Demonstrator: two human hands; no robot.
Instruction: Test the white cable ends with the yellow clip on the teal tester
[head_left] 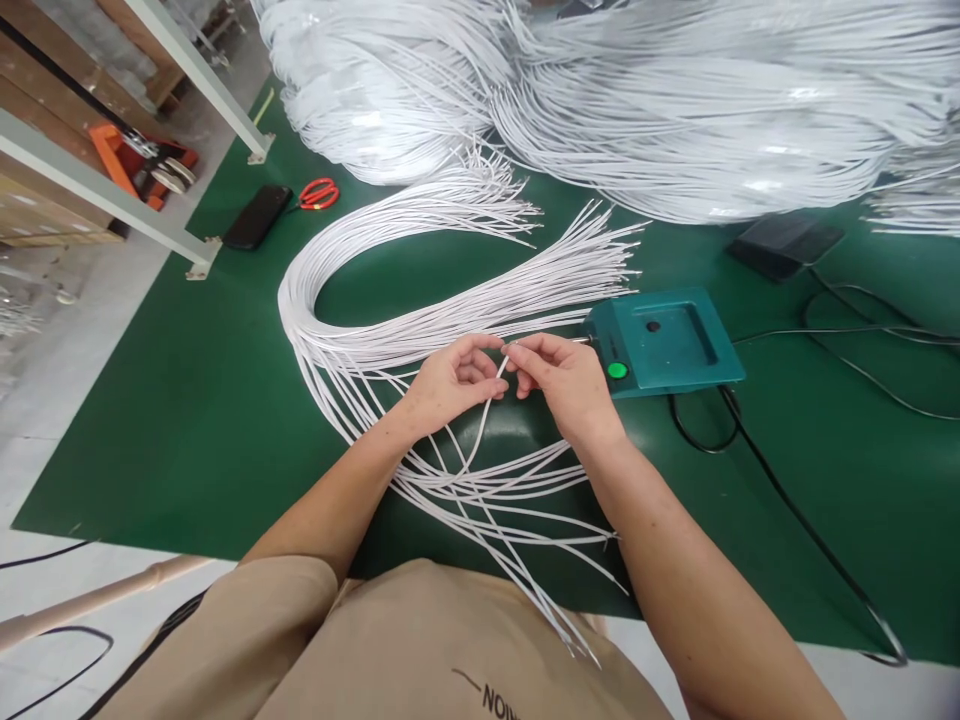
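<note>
Near the middle of the table my left hand (457, 385) and my right hand (559, 375) meet, fingertips almost touching. Both pinch the upper end of one white cable (486, 420), which bends down toward the loose strands below. Just right of my right hand stands a teal box-shaped device (667, 345) with a green button (617, 370) and a thin metal tip, partly hidden by that hand. A curved bundle of white cables (300, 290) lies behind and left of my hands. More loose cable ends (525, 480) spread beneath my forearms toward my body.
Large heaps of white cable (675, 110) fill the back of the green table (187, 400). Red-handled scissors (319, 193) lie beside a black phone (259, 216) at the back left. A black pedal-like box (784, 245) and black cords (810, 510) lie on the right. Pale posts (172, 240) stand at left.
</note>
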